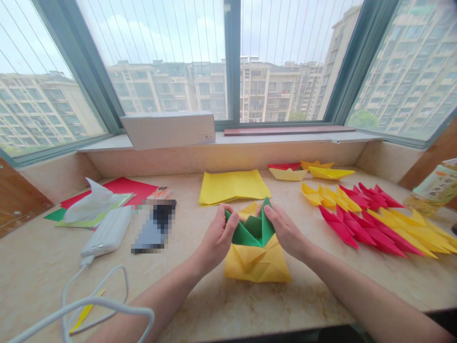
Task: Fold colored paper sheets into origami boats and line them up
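Head view: You sat or stood, which could not be told, at a stone-patterned surface (203, 312) beneath a window, a green folded paper (249, 234) gripped between both bare hands. Your left hand (218, 238) pinched its left corner between thumb and fingers, while your right hand (285, 229) clasped the upright point at its right side. The green paper was in front of you, overlapping the view of a yellow folded paper (260, 267); whether the two touched could not be told. Beyond them lay a stack of yellow sheets (233, 185). To your right, red folded pieces (367, 232) and yellow folded pieces (330, 197) were laid out in groups, with paper boats (330, 173) behind them. To your left lay a red sheet (137, 189), a white device (110, 231) with a white cable (107, 301) plugged in, and a dark, blurred object (155, 226). A white box (169, 132) rested on the windowsill (243, 139).
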The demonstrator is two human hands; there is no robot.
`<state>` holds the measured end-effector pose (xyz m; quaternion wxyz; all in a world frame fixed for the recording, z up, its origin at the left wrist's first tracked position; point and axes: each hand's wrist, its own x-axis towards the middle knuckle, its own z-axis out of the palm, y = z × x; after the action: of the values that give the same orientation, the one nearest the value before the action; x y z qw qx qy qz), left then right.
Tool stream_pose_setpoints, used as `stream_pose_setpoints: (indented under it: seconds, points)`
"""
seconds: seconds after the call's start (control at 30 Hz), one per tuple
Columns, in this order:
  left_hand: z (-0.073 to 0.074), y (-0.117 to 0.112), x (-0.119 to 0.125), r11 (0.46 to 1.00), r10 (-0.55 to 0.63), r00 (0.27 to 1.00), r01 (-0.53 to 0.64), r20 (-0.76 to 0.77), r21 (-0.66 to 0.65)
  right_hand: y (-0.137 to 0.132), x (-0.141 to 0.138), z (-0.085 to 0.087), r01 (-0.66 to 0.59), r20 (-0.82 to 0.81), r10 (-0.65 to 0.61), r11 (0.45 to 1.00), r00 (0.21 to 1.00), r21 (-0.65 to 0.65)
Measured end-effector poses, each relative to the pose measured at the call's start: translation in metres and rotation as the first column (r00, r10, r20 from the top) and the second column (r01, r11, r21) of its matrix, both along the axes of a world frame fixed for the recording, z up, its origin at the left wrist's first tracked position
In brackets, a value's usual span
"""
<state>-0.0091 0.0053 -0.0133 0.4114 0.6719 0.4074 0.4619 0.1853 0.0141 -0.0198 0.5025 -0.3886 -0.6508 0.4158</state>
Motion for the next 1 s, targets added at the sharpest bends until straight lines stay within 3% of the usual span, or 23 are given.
stream_pose_setpoints:
  seconds: [0.2,0.4,0.53,0.63,0.8,0.9,1.0]
  points:
    - [0.000,0.004,0.002,0.983,-0.053,0.941,0.108,0.333,-0.150,0.006,0.003,-0.002,0.199,-0.133,-0.183,0.973,0.974,0.117]
    - [0.005,0.000,0.003,0.987,-0.082,0.912,0.130,0.403,-0.094,0.015,0.005,-0.005,0.187,-0.464,-0.182,0.982,0.867,-0.035]
    - [0.008,-0.004,0.002,0.987,-0.127,0.927,0.153,0.354,-0.045,0.019,0.007,-0.006,0.180,-0.573,-0.170,0.983,0.802,-0.040]
    - [0.009,-0.004,0.000,0.983,-0.151,0.945,0.175,0.289,-0.059,0.018,0.009,-0.007,0.263,-0.542,-0.218,0.965,0.811,0.005]
    - [0.007,-0.002,-0.003,0.987,-0.161,0.986,0.160,-0.033,-0.023,0.010,0.011,-0.007,0.378,-0.281,-0.308,0.893,0.909,0.244]
    - [0.006,-0.005,-0.003,0.989,-0.117,0.967,0.135,-0.228,0.064,0.003,0.010,-0.008,0.333,-0.156,-0.295,0.860,0.943,0.387]
    - [0.008,-0.009,0.000,0.991,-0.112,0.955,0.128,-0.276,0.043,-0.003,0.008,-0.012,0.222,-0.070,-0.212,0.878,0.975,0.424]
